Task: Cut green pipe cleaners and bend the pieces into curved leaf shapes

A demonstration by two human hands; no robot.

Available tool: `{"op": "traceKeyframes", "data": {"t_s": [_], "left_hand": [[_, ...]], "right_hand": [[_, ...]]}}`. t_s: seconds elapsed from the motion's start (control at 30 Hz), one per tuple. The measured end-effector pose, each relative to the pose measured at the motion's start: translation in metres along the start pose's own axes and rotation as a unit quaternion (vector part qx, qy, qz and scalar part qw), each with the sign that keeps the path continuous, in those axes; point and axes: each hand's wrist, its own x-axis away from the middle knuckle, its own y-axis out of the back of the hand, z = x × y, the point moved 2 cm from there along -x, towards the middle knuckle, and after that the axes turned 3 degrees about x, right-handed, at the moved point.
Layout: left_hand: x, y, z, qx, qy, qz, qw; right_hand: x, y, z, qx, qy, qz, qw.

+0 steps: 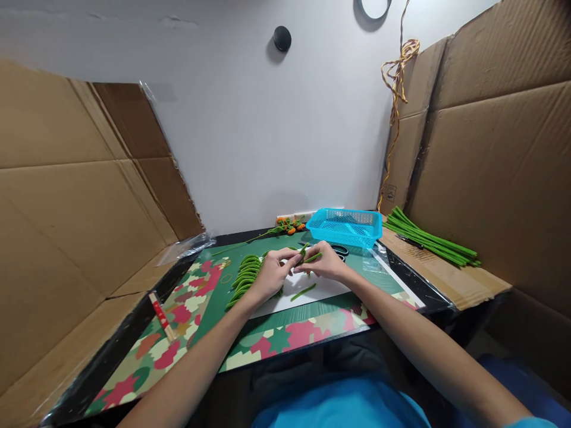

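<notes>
My left hand (270,274) and my right hand (327,263) meet over the middle of the table, both pinched on one short green pipe cleaner piece (311,255) held between them. Just below the hands another short green piece (303,292) lies on a white sheet (312,290). To the left of my left hand sits a pile of bent green pipe cleaner pieces (244,277) on the green mat (214,309).
A blue plastic basket (345,226) stands behind the hands, black scissors (341,249) in front of it. A green stem with orange flowers (285,226) lies at the back. Long green pipe cleaners (428,244) rest at right. Chopsticks in a wrapper (161,315) lie at left. Cardboard walls flank the table.
</notes>
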Motion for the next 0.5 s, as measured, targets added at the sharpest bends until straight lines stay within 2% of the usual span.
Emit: {"op": "traceKeyframes", "data": {"t_s": [0.13, 0.3, 0.4, 0.5], "left_hand": [[0.000, -0.001, 0.003, 0.051, 0.034, 0.014, 0.998], [-0.001, 0.001, 0.004, 0.053, 0.014, 0.002, 0.998], [-0.001, 0.001, 0.006, 0.056, 0.018, 0.018, 0.998], [-0.001, 0.001, 0.007, 0.058, 0.024, 0.030, 0.998]], "right_hand": [[-0.001, 0.003, 0.004, -0.030, 0.000, -0.028, 0.999], [-0.001, 0.006, 0.008, -0.090, 0.025, -0.078, 0.993], [-0.002, 0.006, 0.010, -0.082, 0.037, -0.113, 0.990], [-0.001, 0.004, 0.011, -0.063, 0.041, -0.114, 0.991]]}}
